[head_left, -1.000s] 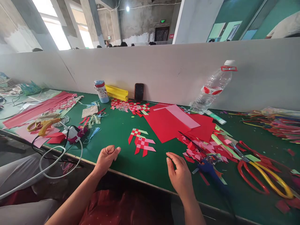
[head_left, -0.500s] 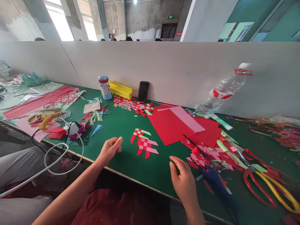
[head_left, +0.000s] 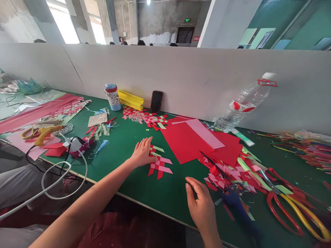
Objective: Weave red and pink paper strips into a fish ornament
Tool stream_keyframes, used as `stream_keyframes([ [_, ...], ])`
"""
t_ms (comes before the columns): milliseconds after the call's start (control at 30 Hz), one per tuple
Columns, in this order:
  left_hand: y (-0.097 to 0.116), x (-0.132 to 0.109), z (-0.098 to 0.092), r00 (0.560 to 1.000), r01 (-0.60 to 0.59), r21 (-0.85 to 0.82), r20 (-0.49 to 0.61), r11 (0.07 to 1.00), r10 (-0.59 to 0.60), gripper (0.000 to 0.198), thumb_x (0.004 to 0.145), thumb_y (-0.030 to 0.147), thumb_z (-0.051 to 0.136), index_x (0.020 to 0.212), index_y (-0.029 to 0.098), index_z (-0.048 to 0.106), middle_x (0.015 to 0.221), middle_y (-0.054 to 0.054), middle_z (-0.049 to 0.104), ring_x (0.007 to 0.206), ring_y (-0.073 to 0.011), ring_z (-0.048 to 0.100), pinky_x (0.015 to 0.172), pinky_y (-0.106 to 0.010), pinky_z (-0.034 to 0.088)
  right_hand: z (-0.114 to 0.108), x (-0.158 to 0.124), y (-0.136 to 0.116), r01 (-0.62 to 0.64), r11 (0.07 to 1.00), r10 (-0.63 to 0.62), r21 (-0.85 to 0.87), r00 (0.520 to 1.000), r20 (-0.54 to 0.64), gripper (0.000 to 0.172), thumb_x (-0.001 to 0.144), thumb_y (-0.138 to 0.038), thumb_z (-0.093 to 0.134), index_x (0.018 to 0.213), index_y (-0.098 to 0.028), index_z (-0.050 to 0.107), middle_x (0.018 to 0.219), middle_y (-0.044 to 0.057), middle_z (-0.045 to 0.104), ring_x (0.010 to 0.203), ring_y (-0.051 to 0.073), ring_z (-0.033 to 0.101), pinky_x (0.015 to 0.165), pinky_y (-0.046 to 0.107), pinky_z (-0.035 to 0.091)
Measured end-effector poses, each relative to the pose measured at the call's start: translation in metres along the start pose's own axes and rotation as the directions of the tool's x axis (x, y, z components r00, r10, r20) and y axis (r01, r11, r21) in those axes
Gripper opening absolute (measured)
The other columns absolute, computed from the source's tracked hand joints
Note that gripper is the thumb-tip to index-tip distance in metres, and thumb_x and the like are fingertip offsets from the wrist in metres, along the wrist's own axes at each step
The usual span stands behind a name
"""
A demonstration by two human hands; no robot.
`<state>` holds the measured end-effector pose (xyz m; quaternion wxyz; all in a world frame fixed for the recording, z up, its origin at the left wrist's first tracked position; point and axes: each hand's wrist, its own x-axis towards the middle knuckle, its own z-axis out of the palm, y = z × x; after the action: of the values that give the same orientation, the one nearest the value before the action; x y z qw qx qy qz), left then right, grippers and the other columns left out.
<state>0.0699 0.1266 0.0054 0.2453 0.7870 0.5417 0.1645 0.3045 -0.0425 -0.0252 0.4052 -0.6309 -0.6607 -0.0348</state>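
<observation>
In the head view my left hand (head_left: 141, 152) reaches over the table with fingers stretched out and thumb apart, holding nothing I can see. It partly covers the woven paper fish with red and pale green strips (head_left: 158, 148). Just below its thumb lies a woven red and pink paper fish (head_left: 160, 167) with a small eye; whether the thumb touches it I cannot tell. To the right, near the front edge, my right hand (head_left: 201, 206) hovers with loosely bent fingers, a gap between thumb and index finger, and nothing in it. A dark blue-handled tool (head_left: 238, 210) lies beside it.
Red paper sheets (head_left: 181, 141) and cut paper scraps (head_left: 219, 175) lie ahead and right. Red and yellow scissors (head_left: 287, 203) are at far right, below a tilted water bottle (head_left: 240, 105). A yellow glue gun (head_left: 45, 134) and a power strip with cables (head_left: 77, 146) sit left.
My left hand has moved forward and right from the table's front area to the paper fish, and its curled fingers have spread. My right hand stays nearly in place.
</observation>
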Motion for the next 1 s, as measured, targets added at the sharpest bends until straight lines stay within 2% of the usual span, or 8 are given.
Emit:
stream_keyframes([
  [167, -0.014, 0.009, -0.013, 0.997, 0.070, 0.080, -0.026, 0.994, -0.068, 0.103, 0.072, 0.046, 0.069, 0.152, 0.022, 0.010, 0.158, -0.017, 0.023, 0.148, -0.0343, 0.012, 0.116, -0.058, 0.010, -0.001, 0.000, 0.000, 0.021, 1.000, -0.021, -0.010, 1.000, 0.021, 0.027, 0.098, -0.037, 0.046, 0.107, -0.020, 0.065, 0.101, 0.010, 0.071, 0.094, 0.022, 0.066, 0.080, 0.038, 0.056],
  [300, -0.039, 0.027, -0.031, 0.985, 0.158, 0.127, -0.093, 0.979, -0.147, 0.102, 0.073, 0.048, 0.068, 0.152, 0.023, 0.009, 0.159, -0.017, 0.020, 0.148, -0.0351, 0.010, 0.115, -0.059, 0.011, -0.001, 0.000, 0.001, 0.050, 0.998, -0.050, -0.025, 0.999, 0.006, 0.027, 0.098, -0.037, 0.045, 0.106, -0.020, 0.064, 0.099, 0.009, 0.071, 0.092, 0.022, 0.067, 0.078, 0.037, 0.057],
  [533, -0.082, 0.060, -0.061, 0.950, 0.285, 0.159, -0.176, 0.945, -0.257, 0.101, 0.075, 0.057, 0.066, 0.151, 0.022, 0.010, 0.157, -0.021, 0.022, 0.147, -0.0375, 0.015, 0.112, -0.059, 0.019, 0.000, 0.002, 0.006, 0.079, 0.995, -0.079, -0.062, 0.997, 0.006, 0.027, 0.098, -0.039, 0.045, 0.107, -0.021, 0.063, 0.098, 0.008, 0.072, 0.089, 0.022, 0.069, 0.076, 0.036, 0.058],
  [733, -0.091, 0.070, -0.067, 0.965, 0.248, 0.176, -0.127, 0.953, -0.228, 0.098, 0.074, 0.061, 0.064, 0.151, 0.023, 0.016, 0.156, -0.019, 0.027, 0.146, -0.0395, 0.015, 0.111, -0.061, 0.017, -0.002, 0.004, 0.007, 0.059, 0.997, -0.058, -0.054, 0.998, 0.025, 0.026, 0.097, -0.040, 0.046, 0.106, -0.023, 0.064, 0.098, 0.009, 0.073, 0.087, 0.023, 0.070, 0.074, 0.037, 0.059],
  [867, -0.096, 0.068, -0.066, 0.980, 0.197, 0.180, -0.074, 0.964, -0.187, 0.083, 0.083, 0.062, 0.053, 0.150, 0.025, 0.021, 0.155, -0.016, 0.032, 0.145, -0.0365, 0.022, 0.112, -0.060, 0.015, -0.002, 0.004, 0.006, 0.080, 0.994, -0.078, -0.070, 0.997, 0.025, 0.024, 0.097, -0.038, 0.046, 0.106, -0.023, 0.063, 0.097, 0.009, 0.073, 0.086, 0.023, 0.070, 0.073, 0.037, 0.059],
  [1000, -0.100, 0.071, -0.072, 0.983, 0.184, 0.187, -0.048, 0.965, -0.178, 0.063, 0.094, 0.052, 0.034, 0.149, 0.023, 0.025, 0.153, -0.016, 0.037, 0.142, -0.0319, 0.031, 0.111, -0.055, 0.021, -0.001, 0.005, 0.007, 0.089, 0.992, -0.086, -0.085, 0.996, 0.037, 0.025, 0.098, -0.038, 0.045, 0.107, -0.023, 0.062, 0.097, 0.009, 0.072, 0.087, 0.023, 0.070, 0.074, 0.037, 0.059],
])
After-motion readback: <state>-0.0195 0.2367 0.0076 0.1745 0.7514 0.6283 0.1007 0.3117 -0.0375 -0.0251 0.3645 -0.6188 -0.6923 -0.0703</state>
